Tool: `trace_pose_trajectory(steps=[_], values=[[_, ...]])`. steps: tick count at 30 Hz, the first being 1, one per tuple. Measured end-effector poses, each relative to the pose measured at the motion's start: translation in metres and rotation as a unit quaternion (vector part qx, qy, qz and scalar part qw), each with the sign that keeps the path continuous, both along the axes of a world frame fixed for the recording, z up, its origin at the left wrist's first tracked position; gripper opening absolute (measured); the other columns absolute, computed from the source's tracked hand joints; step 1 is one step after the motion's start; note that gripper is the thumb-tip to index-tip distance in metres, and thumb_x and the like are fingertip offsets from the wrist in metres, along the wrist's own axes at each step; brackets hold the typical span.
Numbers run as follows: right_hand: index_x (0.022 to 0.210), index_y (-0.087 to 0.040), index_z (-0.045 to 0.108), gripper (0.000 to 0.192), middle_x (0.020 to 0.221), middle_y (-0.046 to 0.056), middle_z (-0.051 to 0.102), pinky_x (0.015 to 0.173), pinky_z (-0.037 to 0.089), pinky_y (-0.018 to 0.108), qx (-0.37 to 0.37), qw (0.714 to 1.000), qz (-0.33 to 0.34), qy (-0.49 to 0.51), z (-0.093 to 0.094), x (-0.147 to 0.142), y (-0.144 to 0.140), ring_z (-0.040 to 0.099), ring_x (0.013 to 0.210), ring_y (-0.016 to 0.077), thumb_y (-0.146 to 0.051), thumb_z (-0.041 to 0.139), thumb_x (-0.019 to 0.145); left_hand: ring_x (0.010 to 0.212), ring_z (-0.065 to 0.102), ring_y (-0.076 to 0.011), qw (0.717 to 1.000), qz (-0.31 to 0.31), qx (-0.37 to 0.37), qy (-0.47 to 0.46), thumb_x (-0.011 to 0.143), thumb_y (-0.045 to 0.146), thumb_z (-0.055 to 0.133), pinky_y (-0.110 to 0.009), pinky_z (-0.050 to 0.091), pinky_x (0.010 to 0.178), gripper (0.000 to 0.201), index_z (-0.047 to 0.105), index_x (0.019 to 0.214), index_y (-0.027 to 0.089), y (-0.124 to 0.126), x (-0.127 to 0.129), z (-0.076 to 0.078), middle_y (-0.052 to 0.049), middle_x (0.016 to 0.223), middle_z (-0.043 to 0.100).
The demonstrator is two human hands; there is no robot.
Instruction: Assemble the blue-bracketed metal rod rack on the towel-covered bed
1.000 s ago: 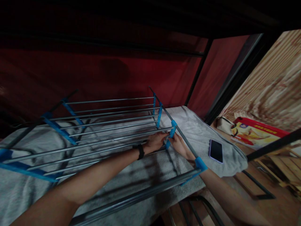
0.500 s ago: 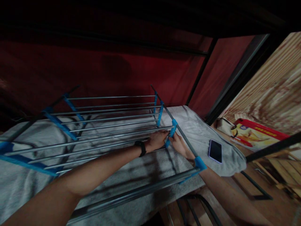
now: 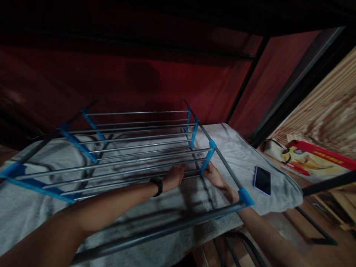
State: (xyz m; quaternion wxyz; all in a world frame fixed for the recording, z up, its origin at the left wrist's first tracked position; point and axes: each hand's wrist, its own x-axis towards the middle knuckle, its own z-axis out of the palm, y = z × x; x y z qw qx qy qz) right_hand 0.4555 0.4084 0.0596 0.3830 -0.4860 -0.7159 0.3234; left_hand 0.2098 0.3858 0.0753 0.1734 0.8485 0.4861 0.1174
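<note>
- On the grey blanket (image 3: 244, 163) of a lower bunk lies a rack (image 3: 133, 155) of thin metal rods joined by blue plastic brackets, backed by a red wall (image 3: 111, 78).
- Left hand (image 3: 174, 177), a black wristband (image 3: 157, 185) on its wrist, curls its fingers around one of the nearer rods, just left of the blue bracket (image 3: 208, 159).
- Right hand (image 3: 215, 176) rests against that same bracket's lower end from the right side; its fingers look loosely bent, but whether they pinch anything I cannot tell.
- Judging from the pose, a rod is being worked at the bracket; steadying the bracket with the right hand while guiding the rod straight along its length would suit.
- Beside the rack, to the right, a phone (image 3: 262, 180) lies on the blanket, near its edge.
</note>
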Motion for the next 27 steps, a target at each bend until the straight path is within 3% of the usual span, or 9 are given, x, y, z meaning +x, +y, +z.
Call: trace_pose_trajectory(steps=[4,8,16,27], values=[[0.127,-0.023,0.050,0.045,0.118,0.007,0.068,0.096,0.050,0.039,-0.016,1.000,-0.002,-0.018,0.006,0.000,-0.001,0.064,0.108,0.0203,-0.018,0.047,0.082,0.117,0.061,-0.0280,0.999,0.010,-0.046,-0.005,0.087,0.018,0.056,-0.043,0.047,0.104,0.037,0.060,0.123,0.013,0.028,0.023,-0.011,-0.015,0.127,0.065],[0.125,-0.022,0.051,0.041,0.107,0.005,0.069,0.092,0.052,0.037,-0.030,0.999,-0.004,-0.033,0.016,-0.003,-0.005,0.065,0.099,0.0196,-0.019,0.044,0.085,0.104,0.067,-0.0247,0.996,0.034,-0.078,-0.021,0.087,0.019,0.057,-0.038,0.052,0.096,0.025,0.068,0.110,0.018,0.035,0.042,-0.017,-0.008,0.111,0.073],[0.108,-0.023,0.057,0.023,0.103,0.004,0.069,0.096,0.050,0.038,-0.028,0.999,0.014,-0.030,0.025,-0.004,-0.005,0.065,0.098,0.0202,-0.030,0.044,0.090,0.110,0.067,-0.0214,0.991,0.054,-0.095,-0.075,0.094,0.023,0.053,-0.035,0.050,0.100,0.033,0.067,0.124,0.024,0.030,0.048,-0.006,-0.003,0.120,0.073],[0.128,-0.022,0.054,0.042,0.113,0.006,0.073,0.090,0.054,0.034,-0.035,0.998,0.003,-0.054,0.019,-0.002,-0.003,0.067,0.106,0.0216,-0.020,0.046,0.087,0.121,0.062,-0.0256,0.991,0.055,-0.070,-0.100,0.094,0.020,0.052,-0.044,0.045,0.109,0.042,0.062,0.134,0.028,0.026,0.053,0.013,-0.003,0.133,0.067]])
